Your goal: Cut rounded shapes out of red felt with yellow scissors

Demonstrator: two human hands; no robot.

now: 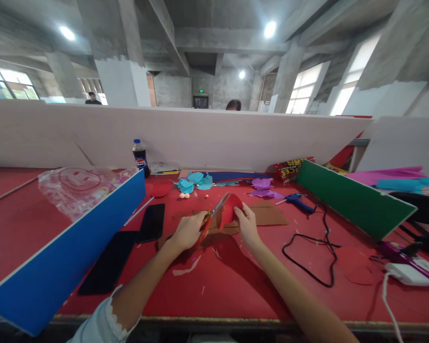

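Observation:
My left hand (190, 231) is closed round the orange handles of a pair of scissors (220, 204), whose blades point up and to the right. The blades lie against the left edge of a piece of red paper (230, 209). Pinching that paper at its right side is my right hand (247, 224). Beneath both hands lies brown cardboard (271, 214) on the red tabletop (229, 295). A thin pale paper scrap (188, 267) rests below my left hand. Whether the blades are parted around the paper is hard to make out.
A blue panel (71, 252) stands at left and a green panel (353, 200) at right. Two dark devices, one a phone (152, 222), lie left. Blue and purple paper petals (262, 184) lie behind. A glue gun (300, 202) with a looping cord is right; a cola bottle (140, 157) stands behind.

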